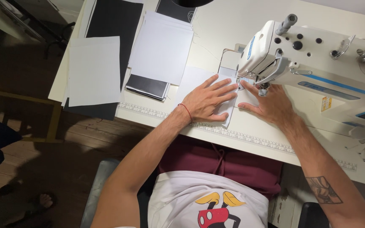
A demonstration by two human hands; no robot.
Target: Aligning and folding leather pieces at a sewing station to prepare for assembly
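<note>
both hands flat on white fabric strip (229,110), long axis toward needle

Fabric piece (229,99) under sewing machine (300,55) head

Wooden floor (85,139), white table (216,25), perhaps chair (22,109)

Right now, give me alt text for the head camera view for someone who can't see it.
A seated person's left hand and right hand lie flat on a white fabric piece at the needle of a white sewing machine. White and black fabric stacks lie on the table to the left.
</note>
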